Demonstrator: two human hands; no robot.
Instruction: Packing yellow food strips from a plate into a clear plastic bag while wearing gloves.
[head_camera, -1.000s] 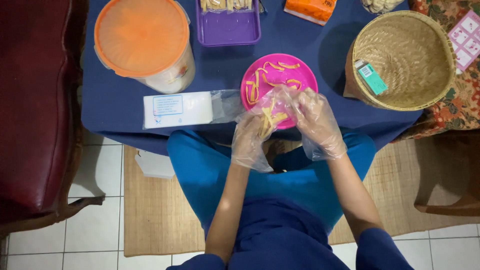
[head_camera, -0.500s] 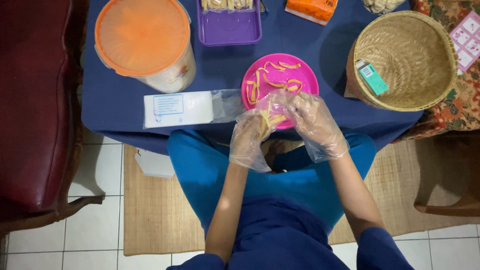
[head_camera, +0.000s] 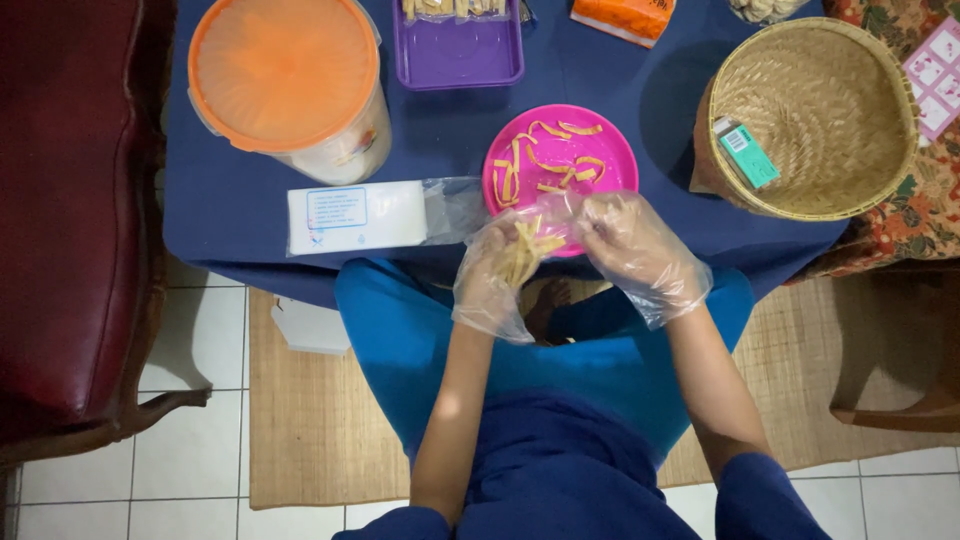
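Head camera, looking straight down on a seated person in blue clothing at a desk (head_camera: 240, 225) covered with a dark blue cloth.

Both hands wear loose, clear plastic gloves and meet at the near edge of the desk. The left hand (head_camera: 497, 272) holds a small bunch of pale yellow strips (head_camera: 527, 250), its fingers closed around them. The strips' long axis runs from the palm up and to the right, toward the right hand (head_camera: 630, 250). The right hand's fingertips sit just beside the free ends of the bunch; whether they pinch a strip or only touch it cannot be told through the crinkled glove.

Directly beyond the hands, touching their outline in this view, lies a round pink plate (head_camera: 560, 160) with more yellow strips scattered on it. The right hand is slightly nearer the plate.

To the left of the plate lies a flat white packet in a clear sleeve (head_camera: 355, 217). Farther back on the left stands a large tub with an orange lid (head_camera: 285, 75). A purple tray (head_camera: 455, 50) sits at the far edge, an orange packet (head_camera: 625, 15) beside it. On the right stands a woven basket (head_camera: 810, 115) with a small green box (head_camera: 745, 155) resting on its rim.

Below the desk are a woven mat and white floor tiles.
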